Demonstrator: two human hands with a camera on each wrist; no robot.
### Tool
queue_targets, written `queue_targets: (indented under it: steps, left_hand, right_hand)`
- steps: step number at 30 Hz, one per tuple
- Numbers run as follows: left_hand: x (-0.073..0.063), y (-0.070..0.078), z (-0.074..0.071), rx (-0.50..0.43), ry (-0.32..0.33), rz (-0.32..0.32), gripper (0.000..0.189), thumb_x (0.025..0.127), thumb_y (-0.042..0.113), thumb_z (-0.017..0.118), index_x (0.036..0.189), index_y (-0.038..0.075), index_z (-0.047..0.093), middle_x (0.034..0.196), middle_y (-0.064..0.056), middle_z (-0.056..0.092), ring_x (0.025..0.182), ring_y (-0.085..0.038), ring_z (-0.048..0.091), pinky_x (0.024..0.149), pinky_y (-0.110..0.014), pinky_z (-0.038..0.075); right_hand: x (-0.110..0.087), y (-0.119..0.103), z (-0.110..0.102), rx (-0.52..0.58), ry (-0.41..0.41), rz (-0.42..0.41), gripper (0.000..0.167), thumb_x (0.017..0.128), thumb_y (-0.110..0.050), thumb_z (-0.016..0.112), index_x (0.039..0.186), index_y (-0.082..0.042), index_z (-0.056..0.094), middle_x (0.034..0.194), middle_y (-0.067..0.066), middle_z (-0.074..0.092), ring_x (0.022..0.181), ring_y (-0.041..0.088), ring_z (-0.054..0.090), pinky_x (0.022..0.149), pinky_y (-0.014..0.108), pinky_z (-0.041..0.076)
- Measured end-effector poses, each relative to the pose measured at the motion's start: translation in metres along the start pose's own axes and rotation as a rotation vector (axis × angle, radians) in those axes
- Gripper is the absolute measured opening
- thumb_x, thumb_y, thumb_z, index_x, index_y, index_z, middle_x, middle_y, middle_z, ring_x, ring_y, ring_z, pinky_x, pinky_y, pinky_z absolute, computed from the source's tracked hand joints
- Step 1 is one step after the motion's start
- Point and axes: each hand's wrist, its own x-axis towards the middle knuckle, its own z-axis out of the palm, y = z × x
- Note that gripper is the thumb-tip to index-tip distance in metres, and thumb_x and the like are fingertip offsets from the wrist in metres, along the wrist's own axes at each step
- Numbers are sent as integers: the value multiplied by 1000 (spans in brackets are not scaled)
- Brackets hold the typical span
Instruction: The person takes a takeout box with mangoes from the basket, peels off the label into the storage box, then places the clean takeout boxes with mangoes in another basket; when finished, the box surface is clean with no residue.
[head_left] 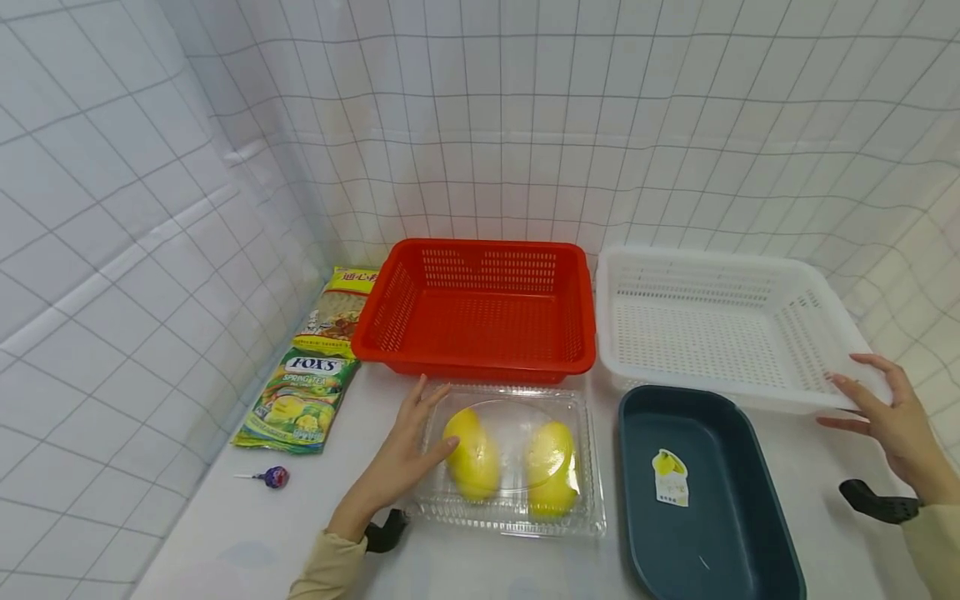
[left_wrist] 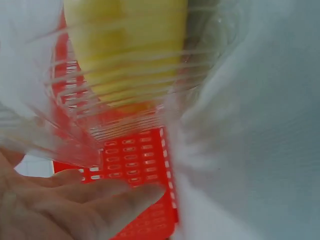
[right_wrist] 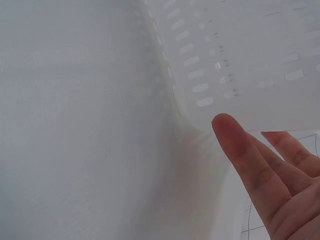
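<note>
My left hand (head_left: 405,457) is at the left side of a clear plastic clamshell box (head_left: 517,529), its thumb over the lid's edge and its fingers (left_wrist: 135,197) extended along the side. Inside the closed box lie two yellow mango-like fruits, one on the left (head_left: 474,458) and one on the right (head_left: 552,471). At the front right corner of a white perforated basket (head_left: 697,333), my right hand (head_left: 896,425) holds the rim. Its fingers reach over the edge, and the thumb (right_wrist: 232,137) is on the outer wall.
A red perforated basket (head_left: 480,325) stands behind the clamshell box. A dark blue tray (head_left: 690,550) holding a small yellow-and-white card (head_left: 670,477) lies in front of the white basket. To the left are a green candy bag (head_left: 300,408), another snack packet (head_left: 337,312) and a lollipop (head_left: 276,477).
</note>
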Motion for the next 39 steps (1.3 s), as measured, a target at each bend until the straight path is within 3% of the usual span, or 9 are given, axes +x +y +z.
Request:
queue_targets:
  steps: [6, 13, 20, 26, 29, 31, 33, 39]
  left_hand:
    - [-3, -7, -9, -169, -131, -103, 67, 94, 25, 60, 150, 31, 24, 158, -7, -2, 142, -32, -2, 101, -69, 16]
    - [-1, -4, -13, -147, -206, -168, 72, 94, 31, 59, 151, 39, 16, 157, -1, 10, 139, -39, 13, 98, -69, 25]
    - [-3, 0, -11, -100, -167, -280, 88, 90, 39, 63, 152, 38, 1, 158, -6, 9, 134, -45, 25, 92, -68, 34]
    - [-4, 2, -11, -89, -150, -336, 91, 87, 40, 66, 153, 34, 5, 153, -18, 20, 132, -46, 29, 84, -69, 40]
    - [-4, 3, -11, -125, -151, -361, 90, 86, 39, 67, 153, 35, 7, 149, -24, 25, 123, -46, 41, 68, -58, 52]
    - [-4, 3, -12, -158, -153, -375, 90, 86, 37, 68, 153, 35, 8, 148, -27, 25, 114, -42, 49, 54, -49, 54]
    - [-5, 2, -12, -193, -151, -387, 89, 86, 36, 68, 153, 36, 8, 147, -29, 25, 108, -40, 52, 43, -43, 52]
    - [-6, 2, -12, -225, -122, -389, 87, 87, 34, 68, 152, 36, 11, 147, -29, 26, 105, -37, 56, 42, -43, 51]
  right_hand:
    - [5, 16, -6, 8, 25, -14, 55, 97, -11, 55, 143, -29, 32, 124, -11, 31, 78, -1, 62, 52, 30, 55]
    - [-3, 4, -2, -22, 40, -1, 56, 98, -9, 51, 145, -29, 29, 125, -8, 31, 78, -3, 60, 52, 27, 55]
    - [-6, -4, 1, 121, 24, 4, 52, 97, -7, 52, 142, -27, 33, 118, -11, 34, 77, -1, 62, 52, 27, 55]
    - [-2, 7, -2, 47, 35, -2, 54, 97, -9, 53, 143, -28, 32, 121, -11, 33, 76, -1, 62, 53, 26, 55]
    - [3, 20, -6, 75, 26, -13, 56, 96, -10, 55, 144, -27, 32, 122, -9, 34, 76, 2, 63, 53, 29, 55]
    - [6, 29, -9, 116, 22, -21, 57, 95, -10, 57, 144, -25, 32, 123, -8, 35, 76, 3, 64, 52, 31, 55]
    - [4, 18, -5, 157, 12, -21, 56, 96, -7, 56, 144, -24, 32, 121, -7, 36, 76, 4, 65, 52, 30, 55]
    - [-1, 0, 3, 130, 9, -24, 55, 97, -5, 53, 144, -25, 32, 118, -7, 38, 76, 1, 64, 53, 28, 55]
